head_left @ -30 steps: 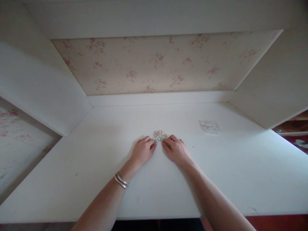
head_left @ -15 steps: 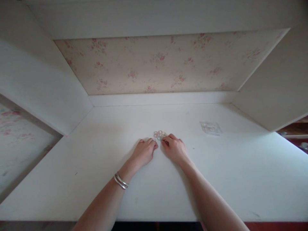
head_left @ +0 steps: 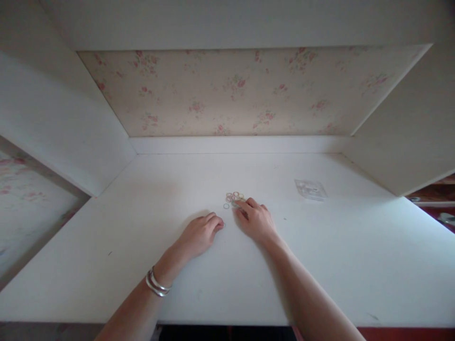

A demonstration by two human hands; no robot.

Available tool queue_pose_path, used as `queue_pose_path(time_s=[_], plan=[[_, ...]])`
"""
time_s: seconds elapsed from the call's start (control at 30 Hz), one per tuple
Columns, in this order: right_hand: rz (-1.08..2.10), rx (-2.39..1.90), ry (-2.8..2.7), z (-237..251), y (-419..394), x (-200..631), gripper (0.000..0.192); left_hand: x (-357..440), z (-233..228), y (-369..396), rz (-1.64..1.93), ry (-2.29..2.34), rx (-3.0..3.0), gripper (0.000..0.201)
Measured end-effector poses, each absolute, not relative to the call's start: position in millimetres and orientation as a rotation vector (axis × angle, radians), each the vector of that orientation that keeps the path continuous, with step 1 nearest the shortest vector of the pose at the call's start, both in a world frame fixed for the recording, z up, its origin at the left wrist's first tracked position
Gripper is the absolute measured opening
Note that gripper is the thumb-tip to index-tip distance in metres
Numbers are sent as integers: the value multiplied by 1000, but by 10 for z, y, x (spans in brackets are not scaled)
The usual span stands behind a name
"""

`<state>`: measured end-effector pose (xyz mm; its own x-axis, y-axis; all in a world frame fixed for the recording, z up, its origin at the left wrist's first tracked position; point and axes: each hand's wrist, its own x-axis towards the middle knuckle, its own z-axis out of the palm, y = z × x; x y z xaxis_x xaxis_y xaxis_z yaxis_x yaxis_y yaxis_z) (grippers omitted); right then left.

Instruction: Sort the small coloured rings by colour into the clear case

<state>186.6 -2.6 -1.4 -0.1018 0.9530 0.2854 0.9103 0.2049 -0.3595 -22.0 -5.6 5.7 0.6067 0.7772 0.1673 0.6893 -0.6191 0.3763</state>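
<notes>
A small pile of thin coloured rings [head_left: 234, 196] lies on the white desk [head_left: 320, 265], with one loose ring [head_left: 226, 206] just left of it. My right hand [head_left: 255, 219] rests on the desk with its index fingertip touching the near edge of the pile; whether it pinches a ring is too small to tell. My left hand [head_left: 199, 233] lies palm down nearer to me, fingers curled, apart from the pile. A faint single ring [head_left: 223, 224] sits at its fingertips. A silver bangle [head_left: 156, 285] is on my left wrist.
A small clear plastic packet [head_left: 310, 188] lies on the desk to the right of the pile. The desk sits in a white alcove with side panels [head_left: 64, 128] and a floral back wall [head_left: 245, 90]. The desk's front edge runs along the bottom.
My left hand has drawn back from the pile toward me and to the left. A loose ring now shows left of the pile. My right hand stays at the pile.
</notes>
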Motion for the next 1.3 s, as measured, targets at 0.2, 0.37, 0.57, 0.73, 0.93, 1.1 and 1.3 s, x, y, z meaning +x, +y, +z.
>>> queue_pose_path(time_s=[0.2,0.37,0.57,0.73,0.93,1.1,1.3], plan=[[64,-1722,-2129,1,-33,1836,27,-212,115,-57,379,1150,2564,17],[98,-1654,-2115,-65,0,1873,23,-288,149,18,512,1220,2445,19],[136,-1590,-2038,-133,8,1906,25,-371,116,99,459,1503,2428,23],[233,-1532,-1967,-141,1,1933,24,-340,109,78,364,1550,2493,27],[257,-1509,-1932,-120,-3,1923,24,-327,154,63,304,1569,2501,30],[277,-1518,-1928,-86,-10,1909,25,-328,149,62,290,1580,2488,31],[289,-1574,-1855,-90,-1,1918,25,-328,119,63,275,1593,2471,31]])
